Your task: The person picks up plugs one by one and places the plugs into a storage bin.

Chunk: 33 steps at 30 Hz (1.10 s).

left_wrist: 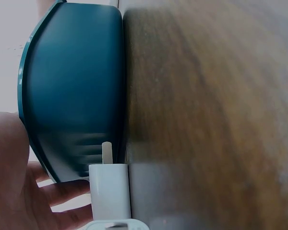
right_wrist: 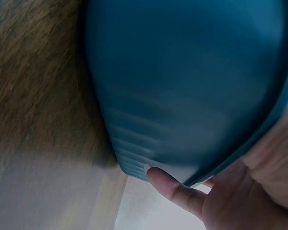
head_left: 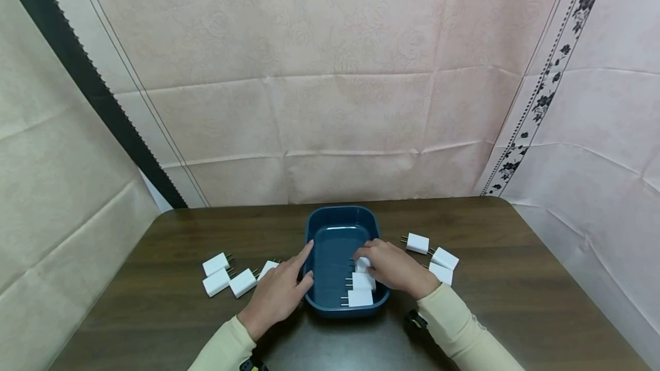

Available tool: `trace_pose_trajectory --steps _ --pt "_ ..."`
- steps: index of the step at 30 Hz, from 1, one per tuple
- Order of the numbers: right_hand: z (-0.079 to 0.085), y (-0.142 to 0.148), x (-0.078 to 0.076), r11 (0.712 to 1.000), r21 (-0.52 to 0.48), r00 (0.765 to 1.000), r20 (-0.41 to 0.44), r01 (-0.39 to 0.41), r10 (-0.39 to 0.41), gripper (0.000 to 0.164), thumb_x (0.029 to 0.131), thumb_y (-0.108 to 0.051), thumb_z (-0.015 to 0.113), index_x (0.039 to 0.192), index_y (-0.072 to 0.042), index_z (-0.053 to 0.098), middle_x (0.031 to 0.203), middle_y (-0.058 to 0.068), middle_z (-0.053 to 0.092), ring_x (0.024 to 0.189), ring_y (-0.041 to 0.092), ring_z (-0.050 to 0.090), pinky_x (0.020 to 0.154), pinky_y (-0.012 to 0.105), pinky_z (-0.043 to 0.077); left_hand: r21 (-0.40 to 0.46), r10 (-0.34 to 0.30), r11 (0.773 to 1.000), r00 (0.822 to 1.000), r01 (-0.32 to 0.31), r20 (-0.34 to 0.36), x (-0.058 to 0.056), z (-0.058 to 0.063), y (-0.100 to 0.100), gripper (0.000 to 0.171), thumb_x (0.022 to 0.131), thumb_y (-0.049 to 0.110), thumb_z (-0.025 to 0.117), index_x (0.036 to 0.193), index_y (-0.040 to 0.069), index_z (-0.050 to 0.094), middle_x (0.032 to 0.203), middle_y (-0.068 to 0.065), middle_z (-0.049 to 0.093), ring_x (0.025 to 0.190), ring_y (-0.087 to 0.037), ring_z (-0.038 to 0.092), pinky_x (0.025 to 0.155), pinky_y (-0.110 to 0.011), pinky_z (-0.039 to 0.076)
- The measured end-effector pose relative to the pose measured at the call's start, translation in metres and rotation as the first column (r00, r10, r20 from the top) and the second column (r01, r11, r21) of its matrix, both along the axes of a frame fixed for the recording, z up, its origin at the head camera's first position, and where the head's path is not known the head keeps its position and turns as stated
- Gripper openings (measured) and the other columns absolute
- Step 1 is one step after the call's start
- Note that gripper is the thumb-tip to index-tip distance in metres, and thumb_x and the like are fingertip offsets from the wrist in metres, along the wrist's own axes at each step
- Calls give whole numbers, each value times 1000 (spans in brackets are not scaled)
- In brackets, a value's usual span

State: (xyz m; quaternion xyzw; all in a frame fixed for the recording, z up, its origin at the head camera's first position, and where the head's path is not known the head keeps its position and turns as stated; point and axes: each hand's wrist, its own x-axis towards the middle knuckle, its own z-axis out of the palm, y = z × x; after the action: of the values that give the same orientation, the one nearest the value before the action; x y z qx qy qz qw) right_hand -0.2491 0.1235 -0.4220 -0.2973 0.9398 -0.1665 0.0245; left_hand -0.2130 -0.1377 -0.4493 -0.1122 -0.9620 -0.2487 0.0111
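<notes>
A dark blue tray (head_left: pixel 329 279) stands on the table. Inside it, along the right side, white charger plugs form a column: a near one (head_left: pixel 360 298), a middle one (head_left: pixel 363 281) and a far one (head_left: pixel 362 264). My right hand (head_left: pixel 394 265) reaches over the right rim and pinches the far charger plug, which its fingers partly cover. At the left rim, my left hand (head_left: pixel 281 291) rests with index finger and thumb extended, holding nothing. The left wrist view shows this hand beside the tray's outer wall (left_wrist: pixel 74 76), with a charger plug (left_wrist: pixel 109 191) close to its fingers.
Several white charger plugs (head_left: pixel 216 282) lie on the wooden table (head_left: pixel 170 302) left of the tray, one partly behind the left hand. More charger plugs (head_left: pixel 417 243) lie to the right, near the right forearm. A pale cloth (head_left: pixel 350 119) hangs behind the table.
</notes>
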Motion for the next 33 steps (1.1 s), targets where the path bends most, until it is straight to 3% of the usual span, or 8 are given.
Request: trace_pose_trajectory --steps 14,33 --pt "0 0 -1 1000 29 1000 -8 -9 10 29 91 -7 73 119 -14 76 122 8 72 111 25 66 94 45 57 1 8 1000 1000 -8 1 1 -1 0 63 102 38 52 160 27 31 150 -8 56 111 -28 65 98 -60 51" --pt "0 2 0 1000 20 1000 -17 -14 15 24 91 -7 73 113 -13 78 120 7 73 106 23 66 92 42 58 5 7 1000 1000 -7 -7 0 -1 0 63 102 39 52 161 27 30 150 -7 56 100 -25 64 95 -58 53"
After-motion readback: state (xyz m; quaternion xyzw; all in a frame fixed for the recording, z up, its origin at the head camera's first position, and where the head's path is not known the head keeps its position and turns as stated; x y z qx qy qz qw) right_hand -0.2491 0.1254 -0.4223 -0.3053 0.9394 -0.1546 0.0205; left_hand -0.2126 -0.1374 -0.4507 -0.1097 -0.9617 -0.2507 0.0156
